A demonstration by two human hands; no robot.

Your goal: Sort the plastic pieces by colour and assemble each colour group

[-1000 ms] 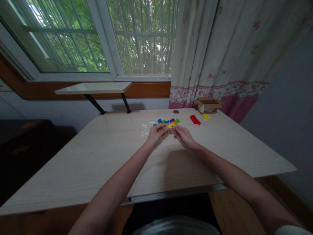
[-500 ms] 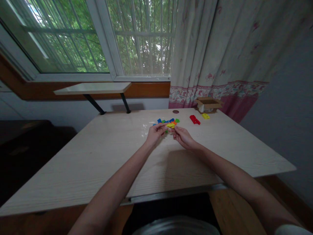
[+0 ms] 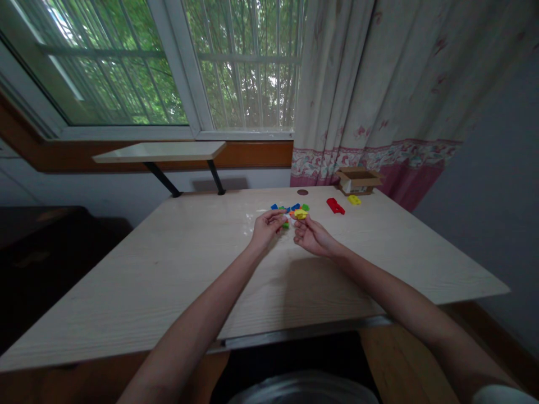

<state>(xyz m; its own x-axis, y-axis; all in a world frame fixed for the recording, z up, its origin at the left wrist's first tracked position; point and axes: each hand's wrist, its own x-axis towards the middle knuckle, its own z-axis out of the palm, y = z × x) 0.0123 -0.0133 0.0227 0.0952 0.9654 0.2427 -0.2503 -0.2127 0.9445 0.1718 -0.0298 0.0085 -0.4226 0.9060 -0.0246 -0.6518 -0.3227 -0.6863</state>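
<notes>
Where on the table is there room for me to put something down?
There's a big bare patch on the table left of the left hand, in front of the small shelf. Another is right of the right hand, on the near side of the red piece. It's crowded around the small colored pieces and by the cardboard box.

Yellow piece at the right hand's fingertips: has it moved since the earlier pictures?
Yes, slightly right: the yellow piece now appears almost directly below the brown disc on the table; earlier it sat further left.
</notes>
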